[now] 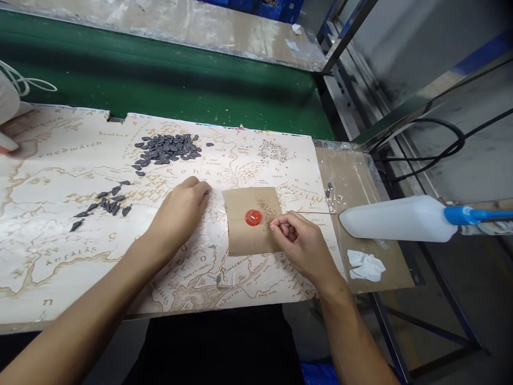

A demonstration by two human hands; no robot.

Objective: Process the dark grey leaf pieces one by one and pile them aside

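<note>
A brown paper square (pixel 244 235) lies on a map-printed sheet (pixel 80 251), with a round red wax-like seal (pixel 253 217) in its middle. My right hand (pixel 298 243) rests on the square's right edge, fingers curled, thumb and forefinger pinched just right of the seal; what they pinch is too small to make out. My left hand (pixel 180 211) lies palm down on the sheet left of the square, fingers bent, fingertips near a small dark piece. A heap of dark grey leaf-shaped pieces (pixel 168 149) sits farther back, and a smaller scatter (pixel 106 203) lies to the left.
A white plastic bottle with a blue tip (pixel 401 218) lies on its side at the right. Crumpled white scraps (pixel 366 266) sit on brown board below it. A green conveyor belt (pixel 160 80) runs behind. Another person's hand (pixel 8 144) shows at the far left edge.
</note>
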